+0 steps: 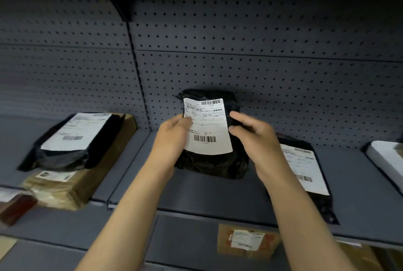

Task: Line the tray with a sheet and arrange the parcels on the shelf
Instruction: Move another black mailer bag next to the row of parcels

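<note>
A black plastic parcel (212, 161) with a white shipping label stands tilted against the perforated back wall, its bottom edge on the grey shelf (218, 192). My left hand (174, 137) grips its left edge, thumb on the label. My right hand (253, 133) is at the parcel's right edge with fingers spread, barely touching it. Another black parcel (305, 168) lies flat on the shelf to the right, partly behind my right forearm. At the left, a black parcel (72, 140) lies on top of a brown cardboard box (82, 183). No tray or sheet is in view.
A white flat package (386, 159) lies at the shelf's far right edge. A small dark red box (15, 207) sits at the far left. On the lower shelf is a brown labelled box (246, 241). A vertical upright (135, 70) divides the perforated back panels.
</note>
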Demonstrator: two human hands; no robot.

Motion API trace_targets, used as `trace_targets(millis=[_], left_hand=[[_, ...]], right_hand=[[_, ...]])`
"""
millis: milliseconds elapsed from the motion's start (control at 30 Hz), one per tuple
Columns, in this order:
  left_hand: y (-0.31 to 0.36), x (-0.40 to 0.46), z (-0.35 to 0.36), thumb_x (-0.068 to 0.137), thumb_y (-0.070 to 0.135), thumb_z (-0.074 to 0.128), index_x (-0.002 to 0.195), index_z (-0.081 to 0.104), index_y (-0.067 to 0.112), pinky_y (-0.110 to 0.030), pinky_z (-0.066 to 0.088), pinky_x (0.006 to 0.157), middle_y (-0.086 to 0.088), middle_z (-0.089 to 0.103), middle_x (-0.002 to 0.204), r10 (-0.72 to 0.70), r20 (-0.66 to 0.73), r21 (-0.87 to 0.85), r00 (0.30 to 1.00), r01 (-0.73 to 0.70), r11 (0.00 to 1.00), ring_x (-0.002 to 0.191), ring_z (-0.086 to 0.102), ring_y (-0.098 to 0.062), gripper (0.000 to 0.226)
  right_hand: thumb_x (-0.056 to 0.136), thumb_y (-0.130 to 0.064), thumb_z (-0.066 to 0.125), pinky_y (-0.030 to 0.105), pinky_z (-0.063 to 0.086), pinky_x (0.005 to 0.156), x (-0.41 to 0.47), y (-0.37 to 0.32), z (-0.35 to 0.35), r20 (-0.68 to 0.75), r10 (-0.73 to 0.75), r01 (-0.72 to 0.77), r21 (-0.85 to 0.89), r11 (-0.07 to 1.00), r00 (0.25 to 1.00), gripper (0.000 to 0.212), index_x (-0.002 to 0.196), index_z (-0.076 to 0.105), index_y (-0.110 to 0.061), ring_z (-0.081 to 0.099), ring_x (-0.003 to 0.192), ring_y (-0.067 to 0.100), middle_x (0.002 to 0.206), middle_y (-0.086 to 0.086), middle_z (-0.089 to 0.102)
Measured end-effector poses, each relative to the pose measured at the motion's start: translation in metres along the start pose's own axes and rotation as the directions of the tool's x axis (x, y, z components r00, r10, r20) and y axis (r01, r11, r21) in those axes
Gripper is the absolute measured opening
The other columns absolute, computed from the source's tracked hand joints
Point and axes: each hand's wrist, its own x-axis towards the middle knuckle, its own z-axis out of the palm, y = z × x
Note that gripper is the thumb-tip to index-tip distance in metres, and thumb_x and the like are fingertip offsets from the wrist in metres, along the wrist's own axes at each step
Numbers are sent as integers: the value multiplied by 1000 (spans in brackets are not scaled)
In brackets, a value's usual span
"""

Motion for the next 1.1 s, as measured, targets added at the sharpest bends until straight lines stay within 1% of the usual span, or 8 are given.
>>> trace_targets(millis=[133, 233, 367, 733, 833, 933, 1000, 1100], left_hand=[[-13, 16, -66, 100, 19, 53, 94, 78, 26, -32, 58, 83, 6, 82, 91, -21, -34, 3, 999, 21, 1000, 92, 76, -15, 26], [-25, 31, -110, 94, 8, 64, 114, 74, 23, -30, 58, 84, 2, 80, 104, -21, -4, 95, 1000, 21, 995, 96, 75, -17, 26], [-41, 50, -153, 87, 0, 71, 127, 67, 19, -18, 51, 68, 2, 75, 109, -56, 13, 200, 998, 53, 978, 87, 69, -7, 44], [-80, 70, -165, 92, -8, 58, 154, 34, 19, -18, 41, 79, 21, 54, 106, -74, 16, 393, 997, 62, 918, 118, 54, -19, 72], [-88, 71, -164, 94, 0, 56, 157, 31, 18, -25, 43, 92, 2, 52, 143, -105, 8, 487, 994, 88, 869, 132, 51, -25, 70], [-90, 73, -160, 93, 11, 61, 155, 39, 21, -35, 41, 108, -8, 21, 165, -112, 9, 615, 994, 83, 784, 142, 41, -31, 67], [-81, 69, -151, 90, 18, 65, 153, 40, 29, -45, 41, 109, -5, 8, 169, -38, 6, 689, 999, 23, 724, 147, 30, -34, 69], [-65, 56, -133, 92, 26, 63, 150, 45, 33, -47, 32, 114, -5, 24, 165, 189, 36, 733, 981, -155, 663, 152, 19, -31, 62]], right_hand=[[90, -13, 67, 18, 34, 98, -4, 1, 71, 66, 29, -27, -27, 999, 997, 42, 130, 68, -29, 44, 138, 7, 146, -8, 55], [91, -11, 65, 19, 35, 98, -5, 8, 120, 101, 67, -63, -46, 997, 993, 46, 134, 66, -27, 43, 139, 9, 149, -7, 53], [90, -9, 65, 24, 36, 109, -9, 22, 171, 134, 110, -98, -92, 991, 985, 50, 137, 62, -26, 43, 141, 11, 149, -6, 53], [88, -8, 65, 26, 38, 109, -5, 65, 209, 140, 206, -179, -183, 967, 969, 52, 138, 61, -24, 44, 140, 13, 151, -3, 50], [90, -11, 65, 23, 37, 104, -4, 73, 213, 123, 200, -173, -200, 964, 972, 49, 137, 62, -25, 41, 141, 14, 153, -3, 44], [92, -14, 65, 20, 33, 99, -4, 73, 211, 139, 173, -135, -250, 959, 975, 45, 135, 62, -27, 40, 141, 14, 152, -4, 44], [93, -15, 64, 19, 33, 100, -3, 69, 205, 128, 134, -96, -272, 958, 983, 43, 133, 63, -30, 44, 137, 13, 149, -5, 47], [92, -13, 62, 19, 41, 103, -7, 57, 187, 84, 73, -50, -241, 969, 994, 38, 122, 65, -35, 53, 125, 6, 138, -9, 54]])
